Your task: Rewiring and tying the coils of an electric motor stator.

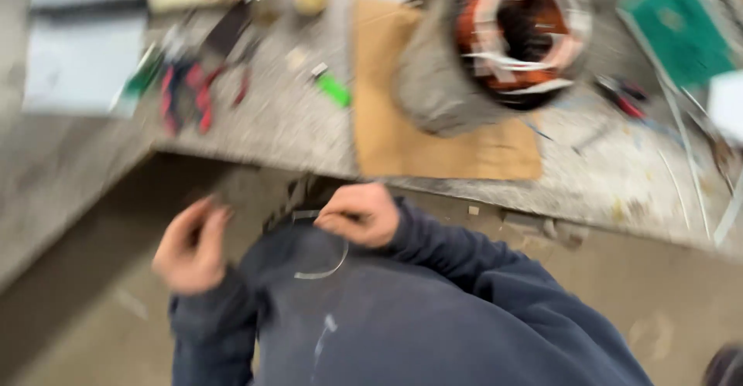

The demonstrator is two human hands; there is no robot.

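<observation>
Head camera looks down over my dark blue jacket (433,316) at my two hands, both held in front of my chest, on the near side of the workbench (294,123) and below its edge. My right hand (360,214) is curled into a loose fist, its fingers pinched on one end of a thin pale strip (329,266). From that hand the strip drops in a curve, a narrow whitish band bent into an arc against the jacket, its lower end hanging free. My left hand (190,247) is just beside it, apart from the strip, fingers bent inward with thumb and fingertips close together; motion blur keeps me from telling whether it pinches anything. On the workbench, beyond my right hand, lies a sheet of brown cardboard (433,138), and on the cardboard's far right part stands a grey motor stator (503,45) tipped toward me, showing copper-orange windings with white lacing inside. Left of the cardboard lies a small green object (334,89), and farther left red-handled pliers (186,96). Right of the stator a green box (677,26) sits at the bench's far corner.
</observation>
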